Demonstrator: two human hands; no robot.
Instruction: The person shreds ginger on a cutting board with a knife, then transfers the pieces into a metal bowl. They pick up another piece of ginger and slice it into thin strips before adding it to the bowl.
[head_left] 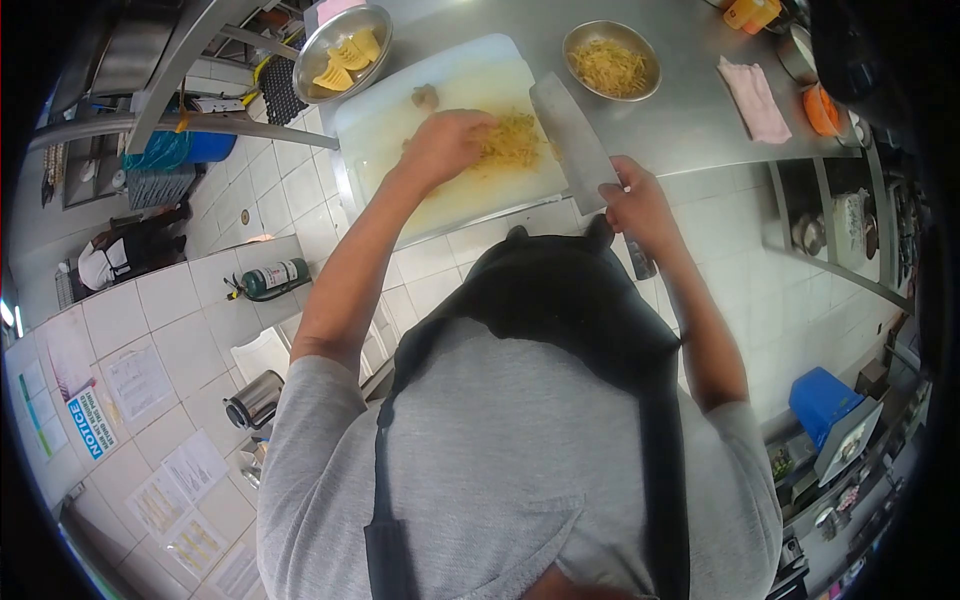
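Note:
My right hand (640,207) grips the handle of a wide-bladed cleaver (575,140), whose blade slants over the right edge of the white cutting board (480,62). On the board, my left hand (445,150) rests with its fingers bent together against a pile of yellowish shredded vegetable (515,143). What lies under those fingers is hidden. A small brownish piece (425,97) sits beyond my left hand. Farther right, a metal bowl (656,72) contains similar shreds. Several yellow ridged chunks lie in another metal bowl (303,66) at the upper left.
The steel counter (690,120) carries a folded pink cloth (755,100) and orange containers (752,14) on the right. A metal frame (240,128) runs along the left. Another person (115,258) is in the left background, and a fire extinguisher (275,278) hangs on the tiled wall.

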